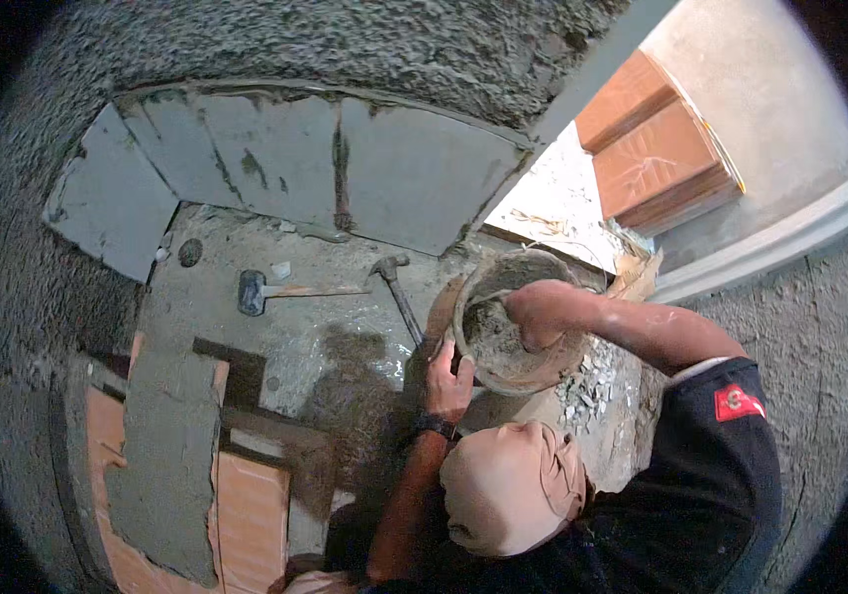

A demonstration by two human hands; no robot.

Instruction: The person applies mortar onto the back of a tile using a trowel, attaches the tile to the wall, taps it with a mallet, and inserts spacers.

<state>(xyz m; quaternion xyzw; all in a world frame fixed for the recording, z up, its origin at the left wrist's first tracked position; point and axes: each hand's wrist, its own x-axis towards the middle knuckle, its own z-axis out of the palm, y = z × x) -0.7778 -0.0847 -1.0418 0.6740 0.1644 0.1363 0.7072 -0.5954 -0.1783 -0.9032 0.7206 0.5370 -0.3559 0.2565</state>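
Note:
Neither of my hands shows in the head view. Just in front of me crouches a co-worker in a beige head covering and a dark short-sleeved shirt, seen from above. The co-worker's left hand, with a dark watch at the wrist, grips the near left rim of a mortar-crusted bucket. Inside it, the co-worker's right hand reaches into grey mortar; those fingers are partly hidden. Left of the bucket lie a claw hammer and a rubber mallet with a wooden handle.
Pale tiles line the foot of the rough wall. At lower left, a mortar-covered board or tile rests on orange-brown boxes. Broken chips lie right of the bucket. Stacked boxes stand beyond the doorway.

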